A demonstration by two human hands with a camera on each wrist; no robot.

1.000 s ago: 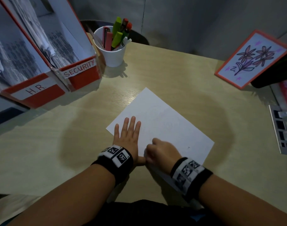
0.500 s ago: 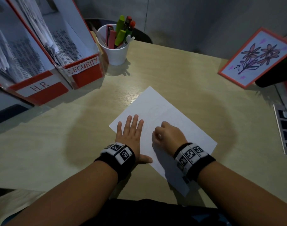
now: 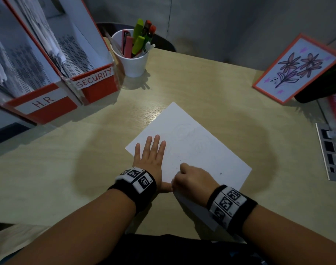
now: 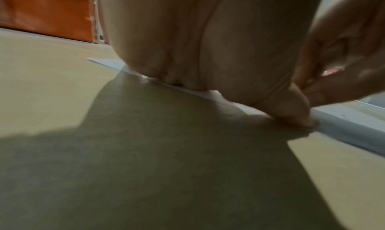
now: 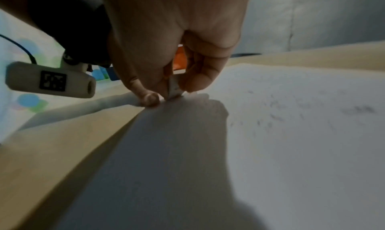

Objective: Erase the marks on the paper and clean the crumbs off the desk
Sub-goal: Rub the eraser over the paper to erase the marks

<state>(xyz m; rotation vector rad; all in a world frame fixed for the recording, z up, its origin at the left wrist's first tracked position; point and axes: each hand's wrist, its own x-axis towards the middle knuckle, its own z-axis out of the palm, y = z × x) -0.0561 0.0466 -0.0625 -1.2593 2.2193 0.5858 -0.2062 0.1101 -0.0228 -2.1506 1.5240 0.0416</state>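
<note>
A white sheet of paper (image 3: 205,150) lies tilted on the wooden desk (image 3: 67,169), with faint pencil marks (image 3: 192,138) and dark eraser crumbs (image 3: 177,162) on it. My left hand (image 3: 150,155) lies flat on the paper's left part, fingers straight, thumb out to the right. My right hand (image 3: 190,175) is curled just right of it and pinches a small white eraser (image 5: 173,88), whose tip touches the paper (image 5: 291,134) near its near-left edge. In the left wrist view the left palm (image 4: 198,44) presses the paper's edge (image 4: 343,126).
Red file boxes (image 3: 54,100) labelled H.R. and SECURITY stand at the back left. A white cup of pens (image 3: 133,58) is behind the paper. A framed flower drawing (image 3: 297,67) leans at the back right. A grey socket strip (image 3: 331,152) sits at the right edge.
My right hand slid away across the paper, then back toward me beside the left thumb. More dark crumbs show on the sheet. The left hand stayed flat.
</note>
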